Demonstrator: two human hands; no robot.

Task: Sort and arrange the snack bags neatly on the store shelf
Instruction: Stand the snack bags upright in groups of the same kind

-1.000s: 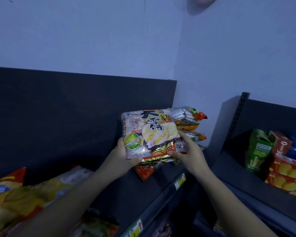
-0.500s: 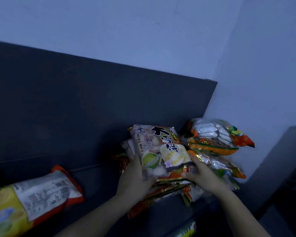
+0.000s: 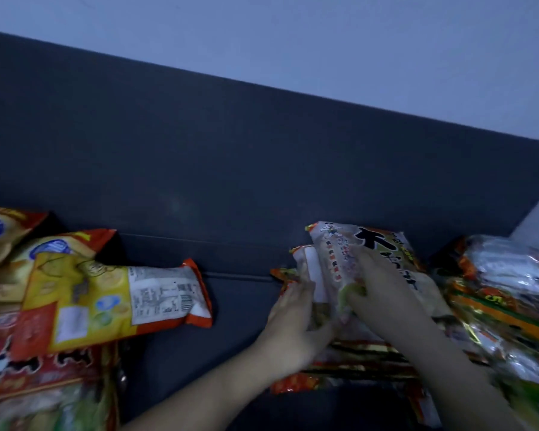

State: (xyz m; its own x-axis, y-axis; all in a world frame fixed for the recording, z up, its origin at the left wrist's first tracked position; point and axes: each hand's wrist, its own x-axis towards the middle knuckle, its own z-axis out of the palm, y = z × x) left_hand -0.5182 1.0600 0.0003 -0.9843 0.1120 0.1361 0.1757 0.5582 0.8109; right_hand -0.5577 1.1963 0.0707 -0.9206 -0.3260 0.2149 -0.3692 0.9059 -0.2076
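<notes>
Dim, bluish, soft view with motion blur.

The light is weak and cool, and no source is in view. The wall (image 3: 293,42) above the back panel (image 3: 231,169) is the brightest area, while the panel itself is near black and featureless. Dark shadow pools behind the yellow bags (image 3: 75,293) below the panel's left end. Below its right end the foil bags (image 3: 504,300) catch small glints and smear into streaks. The left hand (image 3: 293,331), the right hand (image 3: 383,287) and the print on the bag (image 3: 371,253) under them are blurred.
</notes>
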